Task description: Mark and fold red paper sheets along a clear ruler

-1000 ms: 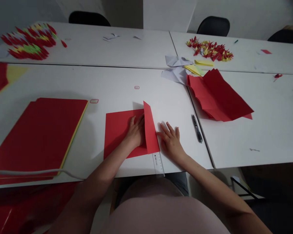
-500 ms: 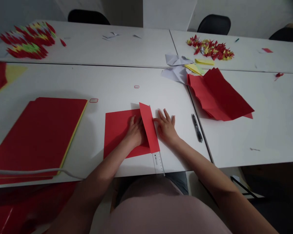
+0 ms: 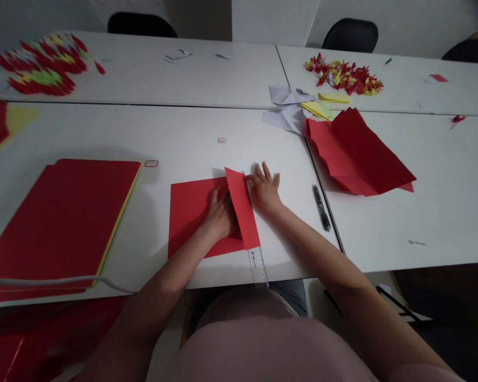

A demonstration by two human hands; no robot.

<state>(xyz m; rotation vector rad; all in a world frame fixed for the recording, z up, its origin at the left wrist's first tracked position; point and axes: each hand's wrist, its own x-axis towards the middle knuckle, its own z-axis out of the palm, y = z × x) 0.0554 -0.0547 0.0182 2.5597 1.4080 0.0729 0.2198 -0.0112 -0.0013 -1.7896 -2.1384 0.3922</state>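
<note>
A red sheet of paper point(image 3: 191, 212) lies on the table in front of me, its right part bent up into a raised flap point(image 3: 242, 209). A clear ruler point(image 3: 258, 265) sticks out below the flap toward the table's front edge; most of it is covered by the paper. My left hand point(image 3: 221, 215) lies flat on the sheet, with its fingertips hidden behind the flap. On the other side, my right hand point(image 3: 266, 191) has its fingers spread, and one fingertip touches the folded edge near its far end.
To the left lies a stack of red sheets point(image 3: 67, 212) with a yellow edge and a cable point(image 3: 56, 280) across it. A black pen point(image 3: 321, 208) and creased red papers point(image 3: 358, 156) are at right. Folded paper pieces point(image 3: 344, 74) stand farther back.
My right hand has slid away from me along the folded edge, toward its far end. My left hand stays in place on the red sheet.
</note>
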